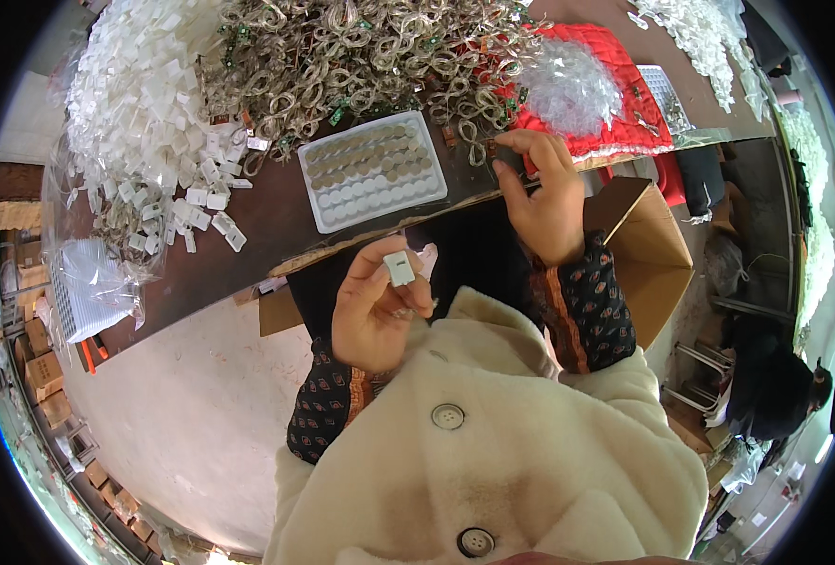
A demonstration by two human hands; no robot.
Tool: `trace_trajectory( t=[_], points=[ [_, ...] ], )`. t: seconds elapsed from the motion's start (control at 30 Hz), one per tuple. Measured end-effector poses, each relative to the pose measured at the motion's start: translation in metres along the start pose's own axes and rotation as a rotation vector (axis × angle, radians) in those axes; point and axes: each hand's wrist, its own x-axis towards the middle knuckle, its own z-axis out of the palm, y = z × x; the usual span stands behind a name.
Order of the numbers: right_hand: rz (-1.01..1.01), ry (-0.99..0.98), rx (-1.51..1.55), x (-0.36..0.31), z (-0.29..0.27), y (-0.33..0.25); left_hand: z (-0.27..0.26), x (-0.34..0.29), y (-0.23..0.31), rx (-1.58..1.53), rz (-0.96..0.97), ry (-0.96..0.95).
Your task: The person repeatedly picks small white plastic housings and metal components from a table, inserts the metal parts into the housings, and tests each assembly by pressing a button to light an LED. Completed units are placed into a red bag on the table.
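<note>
My left hand point(370, 311), raised in front of the table edge, pinches a small white plastic casing point(400, 268) with a dark slot between thumb and fingers. Some clear bits show at its lower fingers, too small to name. My right hand point(547, 198) reaches over the table edge, thumb and index finger apart, beside a coil of clear-sheathed wire point(471, 141) with a small brown circuit board. Whether the fingertips touch it, I cannot tell. Between the hands lies a white tray point(377, 218) with rows of round silver-coloured discs and white round recesses.
A heap of white casings point(140, 104) covers the table's left, and a pile of wire coils point(342, 61) its far middle. Clear plastic pieces point(573, 85) lie on red cloth point(615, 61) at right. An open cardboard box point(658, 254) stands below my right arm.
</note>
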Motion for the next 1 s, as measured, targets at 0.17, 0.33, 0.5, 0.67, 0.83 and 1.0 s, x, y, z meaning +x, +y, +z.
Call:
trace_trajectory(
  t=[0.17,0.33,0.5,0.67,0.83,1.0],
  points=[
    [-0.118,-0.096,-0.169,0.005,0.01,0.031,-0.001,0.004,0.002,-0.01,-0.112,-0.04],
    [0.047,-0.051,0.057,0.007,0.004,0.029,0.003,0.004,0.005,0.045,-0.112,-0.035],
    [0.304,0.033,0.651,0.021,-0.015,0.007,0.031,0.008,0.018,0.324,0.016,-0.077],
    [0.254,-0.217,0.9,0.011,-0.03,-0.039,0.064,0.02,0.028,1.032,0.593,-0.074],
    [0.227,-0.365,0.832,-0.008,-0.021,-0.069,0.06,0.015,0.041,1.342,0.889,-0.204],
    [-0.199,-0.169,0.384,-0.017,-0.008,-0.08,0.04,-0.006,0.033,0.579,0.4,0.087]
  ],
)
